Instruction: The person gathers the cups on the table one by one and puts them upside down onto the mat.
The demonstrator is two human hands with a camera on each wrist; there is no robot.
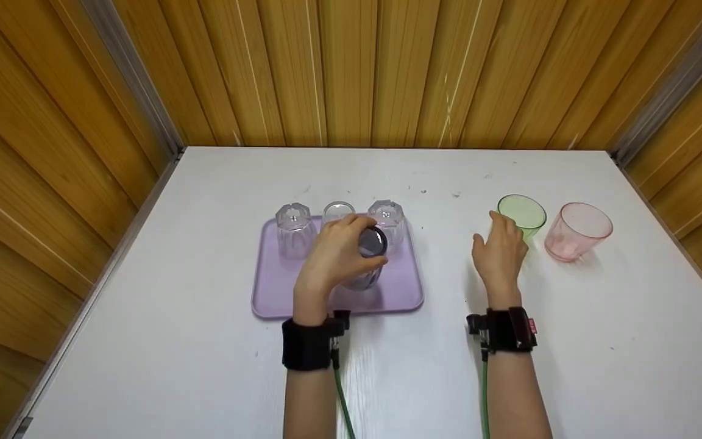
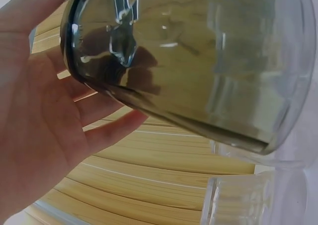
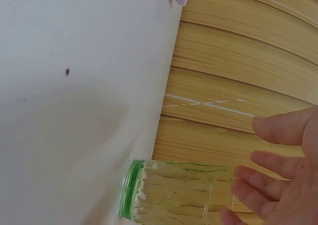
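Observation:
My left hand (image 1: 340, 251) grips a smoky grey glass (image 2: 198, 61) near its dark base, thumb on one side and fingers on the other. The glass is upside down, base up, over the front right of a purple tray (image 1: 284, 286). Behind it along the tray's back edge stand three clear glasses: one on the left (image 1: 295, 235), one in the middle (image 1: 339, 210) and one on the right (image 1: 387, 213). At the right, my right hand (image 1: 501, 253) is held beside a green glass (image 3: 189, 190), which stands upright; the fingers are loosely extended near its rim.
A pink glass (image 1: 576, 235) stands upright to the right of the green one, close to it. All of this is on a white table (image 1: 205, 378) with yellow wood-patterned panels (image 1: 351, 73) behind it and along both sides. Green cables (image 1: 343, 402) run back from the wrist straps.

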